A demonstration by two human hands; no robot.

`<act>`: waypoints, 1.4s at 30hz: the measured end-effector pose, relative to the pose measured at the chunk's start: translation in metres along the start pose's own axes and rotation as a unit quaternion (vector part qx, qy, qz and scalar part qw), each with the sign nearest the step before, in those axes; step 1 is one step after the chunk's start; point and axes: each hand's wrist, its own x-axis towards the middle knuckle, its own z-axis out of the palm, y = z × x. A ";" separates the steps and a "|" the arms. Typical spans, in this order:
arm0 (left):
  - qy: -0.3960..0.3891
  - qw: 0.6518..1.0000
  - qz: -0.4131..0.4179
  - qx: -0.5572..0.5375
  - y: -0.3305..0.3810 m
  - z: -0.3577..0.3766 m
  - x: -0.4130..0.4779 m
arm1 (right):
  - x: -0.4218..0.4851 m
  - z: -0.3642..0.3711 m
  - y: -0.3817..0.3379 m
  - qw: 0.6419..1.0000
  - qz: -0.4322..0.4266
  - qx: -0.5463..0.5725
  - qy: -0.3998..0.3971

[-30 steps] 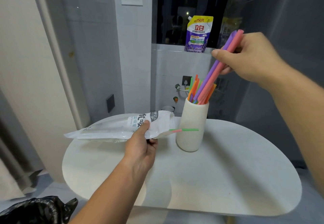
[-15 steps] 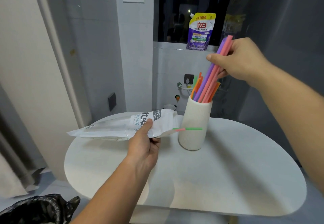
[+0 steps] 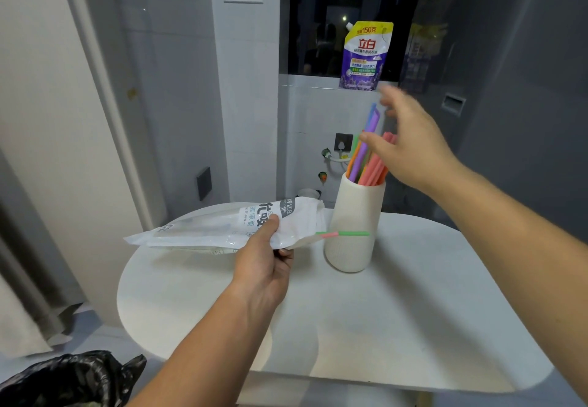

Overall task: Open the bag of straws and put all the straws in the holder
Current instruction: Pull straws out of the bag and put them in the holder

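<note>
A cream ribbed holder (image 3: 353,231) stands on the white table (image 3: 413,311) and holds several coloured straws (image 3: 369,164): purple, pink, orange and green. My right hand (image 3: 410,152) hovers just above and right of them, fingers spread and blurred, holding nothing. My left hand (image 3: 264,263) grips the white plastic straw bag (image 3: 222,228) near its open end, holding it level above the table. A green straw and a pink straw (image 3: 343,234) poke out of the bag's mouth in front of the holder.
A purple detergent pouch (image 3: 366,56) stands on the window ledge behind the holder. A dark grey appliance (image 3: 509,104) fills the right side. A black rubbish bag (image 3: 63,378) lies on the floor at the lower left. Wall sockets sit behind the table.
My right hand lowered the purple and pink straws into the holder and let them go; its fingers have opened. The bag and my left hand have stayed in place.
</note>
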 end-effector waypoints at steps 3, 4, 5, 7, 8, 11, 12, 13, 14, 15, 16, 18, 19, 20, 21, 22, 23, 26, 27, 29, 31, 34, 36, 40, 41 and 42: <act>0.000 1.000 -0.001 0.003 0.000 0.000 -0.001 | -0.007 0.007 0.003 0.988 -0.028 -0.133 -0.067; -0.002 1.000 0.000 0.005 0.000 0.000 -0.001 | -0.009 0.010 0.005 0.984 -0.035 -0.158 -0.079; -0.003 1.000 0.001 0.006 0.001 0.000 -0.001 | -0.012 0.012 0.008 0.980 -0.042 -0.175 -0.084; -0.004 1.000 0.002 0.010 0.002 -0.001 -0.001 | -0.017 0.014 0.013 0.980 -0.045 -0.175 -0.084; -0.005 1.000 0.003 0.012 0.002 -0.001 -0.001 | -0.018 0.014 0.014 0.983 -0.041 -0.158 -0.082; -0.010 1.000 0.001 0.017 0.001 0.000 -0.002 | -0.020 0.012 0.013 0.992 -0.032 -0.102 -0.065; -0.011 1.000 0.001 0.019 0.000 0.001 -0.003 | -0.019 0.011 0.011 0.993 -0.032 -0.093 -0.062; -0.012 1.000 0.002 0.021 0.000 0.001 -0.003 | -0.017 0.010 0.009 0.993 -0.031 -0.090 -0.065; -0.013 1.000 0.003 0.022 0.000 0.001 -0.003 | -0.016 0.009 0.007 0.993 -0.031 -0.092 -0.070; -0.014 1.000 0.005 0.022 0.000 0.002 -0.004 | -0.015 0.010 0.005 0.992 -0.030 -0.095 -0.077; -0.015 1.000 0.006 0.022 -0.001 0.002 -0.004 | -0.013 0.010 0.004 0.992 -0.029 -0.096 -0.080; -0.015 1.000 0.006 0.021 0.000 0.002 -0.005 | -0.011 0.009 0.003 0.992 -0.012 -0.096 -0.086; -0.015 1.000 0.006 0.021 0.000 0.002 -0.006 | -0.010 0.009 0.003 0.991 -0.004 -0.101 -0.089; -0.015 1.000 0.006 0.021 0.000 0.002 -0.005 | -0.010 0.009 0.003 0.990 -0.003 -0.113 -0.091; -0.014 1.000 0.006 0.021 0.001 0.002 -0.005 | -0.010 0.010 0.005 0.987 -0.005 -0.128 -0.093; -0.014 1.000 0.005 0.021 0.001 0.002 -0.004 | -0.011 0.012 0.008 0.986 -0.010 -0.140 -0.093; -0.014 1.000 0.004 0.021 0.001 0.002 -0.004 | -0.011 0.014 0.010 0.987 -0.009 -0.137 -0.089; -0.016 1.000 0.001 0.021 0.001 0.001 -0.003 | -0.011 0.011 0.007 0.997 0.011 -0.056 -0.060; -0.015 1.000 0.001 0.022 0.001 0.001 -0.003 | -0.009 0.009 0.003 0.998 0.009 -0.043 -0.051; -0.015 1.000 -0.001 0.025 0.000 0.001 -0.003 | -0.003 0.005 -0.002 0.997 -0.009 -0.058 -0.039; -0.015 1.000 -0.001 0.027 -0.001 0.001 -0.003 | 0.002 0.005 -0.007 0.994 -0.013 -0.099 -0.050; -0.015 1.000 0.000 0.023 0.000 0.001 -0.003 | 0.005 0.011 -0.010 0.982 -0.003 -0.164 -0.098; -0.016 1.000 -0.002 0.023 0.000 0.001 -0.003 | 0.002 0.016 -0.006 0.973 -0.015 -0.199 -0.116; -0.017 1.000 -0.003 0.017 0.000 0.001 -0.003 | -0.002 0.016 0.001 0.966 -0.036 -0.215 -0.137; -0.017 1.000 -0.004 0.017 0.000 0.002 -0.003 | -0.002 0.014 0.001 0.972 -0.034 -0.193 -0.126; -0.018 1.000 -0.005 0.018 -0.001 0.002 -0.004 | -0.001 0.011 0.002 0.981 -0.032 -0.165 -0.101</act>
